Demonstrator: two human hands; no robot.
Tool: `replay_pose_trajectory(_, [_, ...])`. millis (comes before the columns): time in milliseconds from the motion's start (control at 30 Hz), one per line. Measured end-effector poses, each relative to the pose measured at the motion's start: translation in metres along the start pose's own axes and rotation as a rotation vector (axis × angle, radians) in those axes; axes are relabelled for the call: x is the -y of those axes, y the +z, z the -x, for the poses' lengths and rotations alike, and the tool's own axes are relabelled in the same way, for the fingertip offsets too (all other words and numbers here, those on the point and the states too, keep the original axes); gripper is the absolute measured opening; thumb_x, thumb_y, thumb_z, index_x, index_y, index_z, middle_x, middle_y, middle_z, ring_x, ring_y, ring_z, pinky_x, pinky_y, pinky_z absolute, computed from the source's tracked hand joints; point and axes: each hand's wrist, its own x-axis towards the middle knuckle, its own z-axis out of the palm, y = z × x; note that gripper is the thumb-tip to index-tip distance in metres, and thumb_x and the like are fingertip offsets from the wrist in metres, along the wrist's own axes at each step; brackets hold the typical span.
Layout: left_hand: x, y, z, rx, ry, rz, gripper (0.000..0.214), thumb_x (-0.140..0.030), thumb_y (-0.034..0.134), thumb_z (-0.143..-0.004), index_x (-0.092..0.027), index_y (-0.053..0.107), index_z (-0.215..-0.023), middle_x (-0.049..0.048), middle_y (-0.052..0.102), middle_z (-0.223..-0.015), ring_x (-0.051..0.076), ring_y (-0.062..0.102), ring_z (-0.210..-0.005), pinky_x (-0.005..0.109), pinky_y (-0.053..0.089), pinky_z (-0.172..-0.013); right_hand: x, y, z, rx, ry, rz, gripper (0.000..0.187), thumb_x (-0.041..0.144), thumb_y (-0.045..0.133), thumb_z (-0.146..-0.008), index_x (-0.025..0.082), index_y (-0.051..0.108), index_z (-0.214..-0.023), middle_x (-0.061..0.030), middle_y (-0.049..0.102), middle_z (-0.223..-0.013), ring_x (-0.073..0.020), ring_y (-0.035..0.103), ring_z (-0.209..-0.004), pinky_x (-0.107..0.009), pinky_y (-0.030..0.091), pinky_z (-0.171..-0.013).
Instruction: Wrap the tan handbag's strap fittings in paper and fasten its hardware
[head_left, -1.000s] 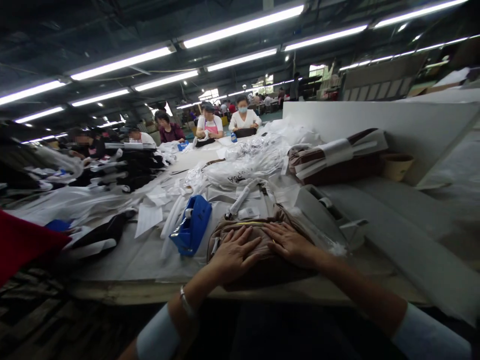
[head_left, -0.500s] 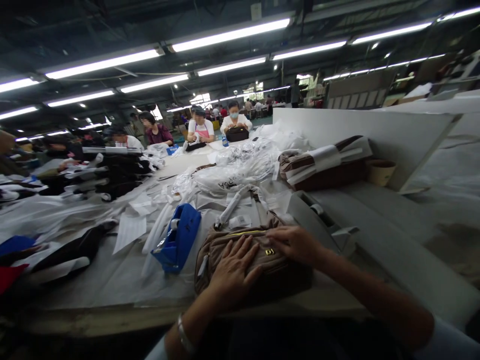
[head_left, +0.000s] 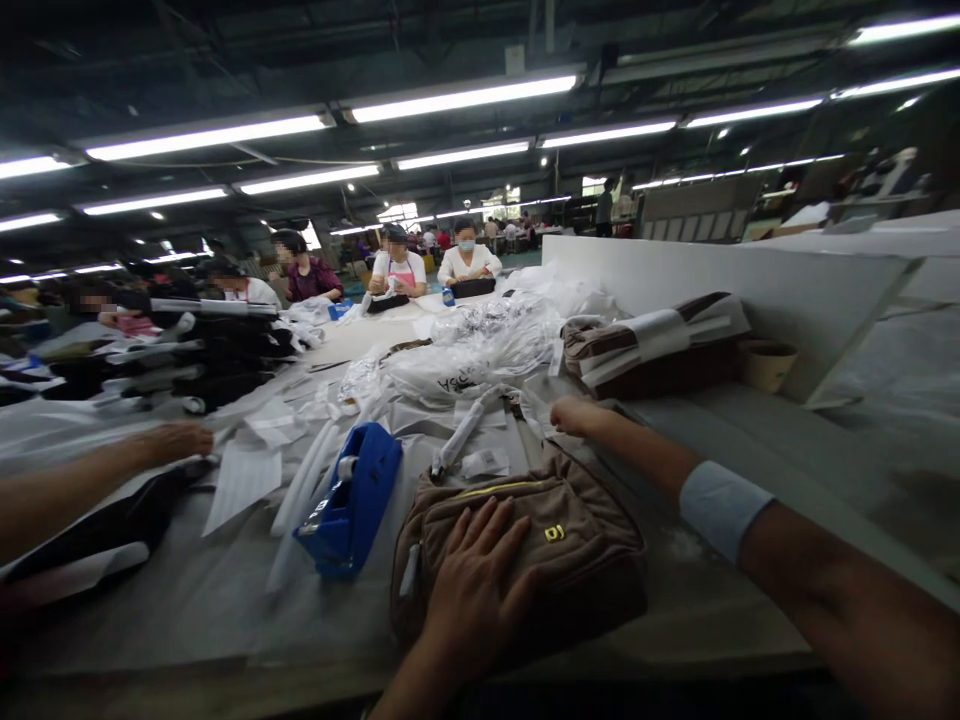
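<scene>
The bag (head_left: 577, 540), brown with a yellow zip line and a small yellow mark on its front, lies flat on the counter (head_left: 225, 600) near the front edge, straight ahead of the person. The left hand (head_left: 472, 585) rests on top of its near half, palm down, fingers spread and flat, gripping nothing. The right hand (head_left: 574, 415) is stretched out past the far end of the bag, knuckles up and fingers curled under. Whether it grips anything cannot be told from here.

Just left of the bag stands a blue tape dispenser (head_left: 349, 510). A white tube (head_left: 461, 440) and a small label (head_left: 484, 463) lie just beyond the bag's far edge. Further back sits a heap of clear plastic (head_left: 487, 340). To its right is a stack of brown bags wrapped in white paper (head_left: 652, 340), with a beige cup (head_left: 765, 365) beside it.

On the left, a sheet of paper (head_left: 240, 475) lies on the counter. Another person's hand (head_left: 176, 440) reaches in above it, near a pile of black bags (head_left: 217, 350). More people sit at the counter's far end.
</scene>
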Motion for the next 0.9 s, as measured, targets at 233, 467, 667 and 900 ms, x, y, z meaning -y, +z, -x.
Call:
replay_pose_trajectory(233, [0.001, -0.001, 0.002, -0.009, -0.023, 0.084, 0.051, -0.052, 0.045, -0.097, -0.033, 0.047, -0.145, -0.0011, 0.036, -0.156, 0.027, 0.035, -0.145, 0.054, 0.03, -0.119, 0.024, -0.003, 0.018, -0.105, -0.134, -0.055, 0.023, 0.024, 0.055, -0.094, 0.02, 0.076, -0.103, -0.0094, 0.075, -0.106, -0.0227, 0.067, -0.101, -0.026, 0.046, -0.082])
replay_pose_trajectory(467, [-0.005, -0.006, 0.003, -0.043, -0.073, 0.15, 0.049, -0.054, 0.048, -0.095, -0.035, 0.052, -0.14, -0.0023, 0.041, -0.154, 0.026, 0.036, -0.144, 0.053, 0.028, -0.121, 0.099, 0.014, -0.025, -0.076, -0.216, -0.117, 0.022, 0.032, 0.066, -0.09, 0.023, 0.074, -0.108, -0.0054, 0.073, -0.112, -0.0218, 0.064, -0.108, -0.028, 0.046, -0.094])
replay_pose_trajectory(667, [-0.004, -0.001, 0.004, -0.077, -0.058, 0.146, 0.048, -0.053, 0.05, -0.094, -0.036, 0.053, -0.139, -0.0023, 0.044, -0.152, 0.027, 0.039, -0.142, 0.054, 0.033, -0.118, 0.091, 0.042, -0.062, -0.151, 0.135, -0.083, 0.034, 0.036, 0.062, -0.094, 0.014, 0.06, -0.121, -0.0112, 0.061, -0.123, -0.0231, 0.063, -0.106, -0.045, 0.054, -0.09])
replay_pose_trajectory(900, [0.003, 0.006, 0.004, -0.099, -0.023, 0.122, 0.048, -0.049, 0.053, -0.093, -0.036, 0.053, -0.139, -0.0025, 0.042, -0.153, 0.028, 0.041, -0.141, 0.056, 0.036, -0.116, 0.061, 0.053, -0.083, -0.27, 0.255, -0.098, 0.027, 0.033, 0.062, -0.095, 0.014, 0.064, -0.114, -0.0106, 0.064, -0.118, -0.0224, 0.063, -0.106, -0.043, 0.053, -0.091])
